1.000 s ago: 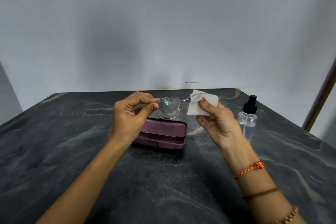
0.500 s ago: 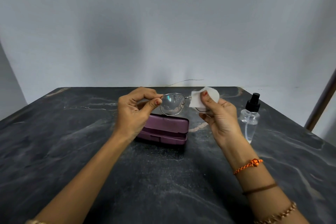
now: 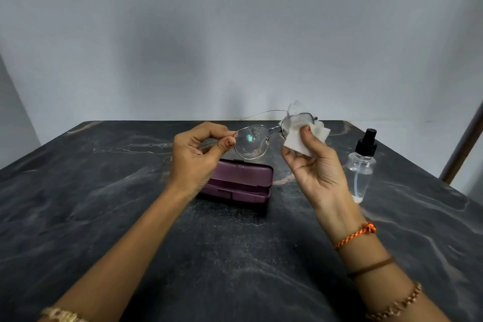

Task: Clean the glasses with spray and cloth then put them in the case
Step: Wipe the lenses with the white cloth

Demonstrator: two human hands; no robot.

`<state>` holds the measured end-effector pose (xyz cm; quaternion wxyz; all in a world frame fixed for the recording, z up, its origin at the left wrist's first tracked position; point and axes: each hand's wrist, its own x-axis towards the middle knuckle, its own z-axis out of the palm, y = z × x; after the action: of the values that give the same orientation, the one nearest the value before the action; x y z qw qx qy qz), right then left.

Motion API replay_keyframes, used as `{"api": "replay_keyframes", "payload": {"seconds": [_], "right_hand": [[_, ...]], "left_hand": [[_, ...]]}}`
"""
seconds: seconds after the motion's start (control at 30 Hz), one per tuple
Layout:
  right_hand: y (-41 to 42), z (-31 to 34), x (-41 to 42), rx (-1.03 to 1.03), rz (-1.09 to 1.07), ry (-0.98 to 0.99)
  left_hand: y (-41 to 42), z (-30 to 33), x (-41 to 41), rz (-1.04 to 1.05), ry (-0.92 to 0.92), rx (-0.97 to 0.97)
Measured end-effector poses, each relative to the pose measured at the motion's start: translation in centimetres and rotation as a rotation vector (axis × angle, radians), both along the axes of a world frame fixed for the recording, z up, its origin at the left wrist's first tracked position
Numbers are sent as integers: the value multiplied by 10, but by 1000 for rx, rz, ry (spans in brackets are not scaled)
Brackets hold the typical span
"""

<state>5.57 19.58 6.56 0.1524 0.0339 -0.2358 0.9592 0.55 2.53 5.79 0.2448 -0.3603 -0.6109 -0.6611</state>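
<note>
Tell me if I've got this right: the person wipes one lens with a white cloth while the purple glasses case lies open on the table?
Not quite. The head view shows the purple glasses case closed, not open. The right hand does wipe one lens of the glasses with the white cloth.

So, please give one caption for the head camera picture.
Left hand pinches glasses; right hand wipes one lens with cloth.
</note>
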Motion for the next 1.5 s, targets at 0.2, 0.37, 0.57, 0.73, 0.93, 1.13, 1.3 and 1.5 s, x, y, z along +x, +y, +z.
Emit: {"api": "replay_keyframes", "payload": {"seconds": [0.2, 0.37, 0.57, 0.73, 0.93, 1.13, 1.3, 1.5], "right_hand": [[-1, 0, 1, 201, -34, 48], [8, -2, -3, 428, -132, -3], [17, -1, -2, 483, -31, -6], [15, -1, -1, 323, -45, -99], [5, -5, -5, 161, -33, -56], [14, -2, -2, 630, -214, -127], [21, -1, -1, 611, -212, -150], [12, -4, -5, 390, -133, -174]], "left_hand": [[3, -3, 3, 13, 62, -49], [5, -4, 4, 38, 96, -104], [-1, 3, 2, 56, 70, -84], [-1, 4, 3, 41, 77, -83], [0, 0, 3, 30, 54, -81], [-5, 4, 0, 60, 72, -53], [-5, 3, -1, 54, 49, -60], [0, -3, -1, 10, 13, -30]]}}
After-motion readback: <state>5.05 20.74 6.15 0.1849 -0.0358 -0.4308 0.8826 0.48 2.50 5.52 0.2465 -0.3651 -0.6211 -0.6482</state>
